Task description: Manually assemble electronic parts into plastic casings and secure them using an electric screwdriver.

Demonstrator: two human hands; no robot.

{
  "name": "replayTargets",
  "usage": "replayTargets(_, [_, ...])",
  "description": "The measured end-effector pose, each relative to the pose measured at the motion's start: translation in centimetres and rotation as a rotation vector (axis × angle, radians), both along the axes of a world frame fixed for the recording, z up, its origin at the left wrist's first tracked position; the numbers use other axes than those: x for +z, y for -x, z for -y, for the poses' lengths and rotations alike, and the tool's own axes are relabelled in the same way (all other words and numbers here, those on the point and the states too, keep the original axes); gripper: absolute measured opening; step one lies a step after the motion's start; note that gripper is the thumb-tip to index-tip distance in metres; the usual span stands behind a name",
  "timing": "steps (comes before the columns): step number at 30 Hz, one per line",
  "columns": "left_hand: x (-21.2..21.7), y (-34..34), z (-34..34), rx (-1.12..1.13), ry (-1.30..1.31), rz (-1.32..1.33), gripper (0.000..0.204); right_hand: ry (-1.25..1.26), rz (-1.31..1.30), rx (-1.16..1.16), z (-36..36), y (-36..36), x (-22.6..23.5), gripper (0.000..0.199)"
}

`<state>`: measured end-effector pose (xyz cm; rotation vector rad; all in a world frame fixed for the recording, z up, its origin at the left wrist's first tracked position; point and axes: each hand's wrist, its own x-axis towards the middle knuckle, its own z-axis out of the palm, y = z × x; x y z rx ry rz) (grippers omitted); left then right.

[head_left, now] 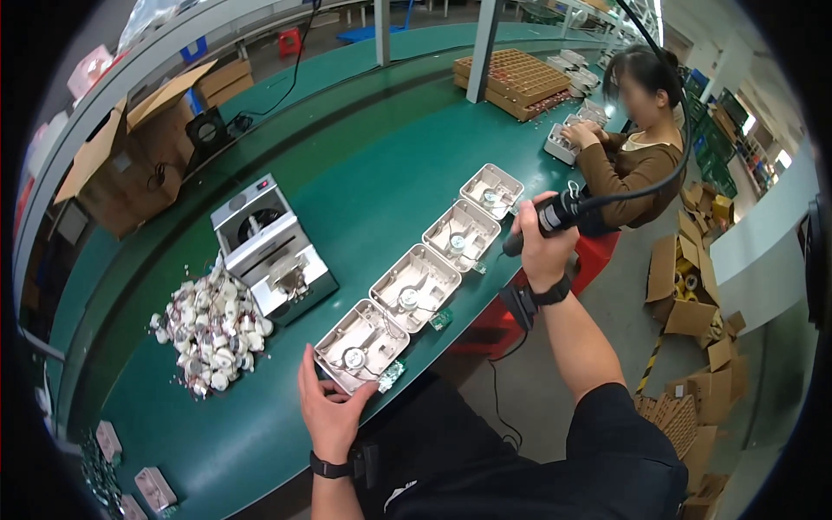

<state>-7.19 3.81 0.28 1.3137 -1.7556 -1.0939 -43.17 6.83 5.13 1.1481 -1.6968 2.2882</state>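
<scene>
Several open off-white plastic housings stand end to end in a slanting row on the green table. Each holds a round metal speaker-like part with thin wires, and small green circuit boards hang by their right sides. My left hand [334, 407] grips the near end of the closest housing [378, 333], thumb close to its circuit board [392, 375] and fingers along the left side. My right hand [546, 258] is wrapped round a black corded electric screwdriver [556, 213], held right of the far housings. Its tip is not clearly visible.
A grey metal machine [276, 247] stands left of the row, beside a heap of small white wired parts [217, 336]. A co-worker [637, 139] handles another housing at the far right. Brown trays [511, 76] lie at the back; cardboard boxes [685, 286] stand on the floor.
</scene>
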Motion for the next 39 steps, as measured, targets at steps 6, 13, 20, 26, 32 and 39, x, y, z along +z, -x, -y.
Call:
replayTargets(6, [0.6,6.6,1.3,-0.055,0.060,0.088,0.107,0.054,-0.063,-0.083,0.9,6.5,-0.7,0.010])
replayTargets(13, [-0.9,10.8,5.9,-0.075,0.193,0.080,0.105,-0.046,-0.123,-0.163,5.3,10.9,-1.1,0.010])
replayTargets(20, [-0.9,15.2,7.4,-0.184,0.221,-0.017,0.106,-0.059,-0.420,-0.458,3.3,17.9,-0.4,0.030])
replayTargets(26, [-2.1,14.6,7.3,-0.158,0.197,-0.042,0.109,-0.039,-0.305,-0.207,3.2,10.6,2.4,0.023])
replayTargets(32, [-2.0,14.7,6.3,-0.206,0.225,-0.111,0.106,0.152,-0.017,0.200,2.9,2.1,8.1,0.017])
replayTargets(39, [-0.6,2.9,3.3,-0.103,0.316,0.031,0.070,-0.247,0.323,0.694,12.3,-8.6,11.0,0.031])
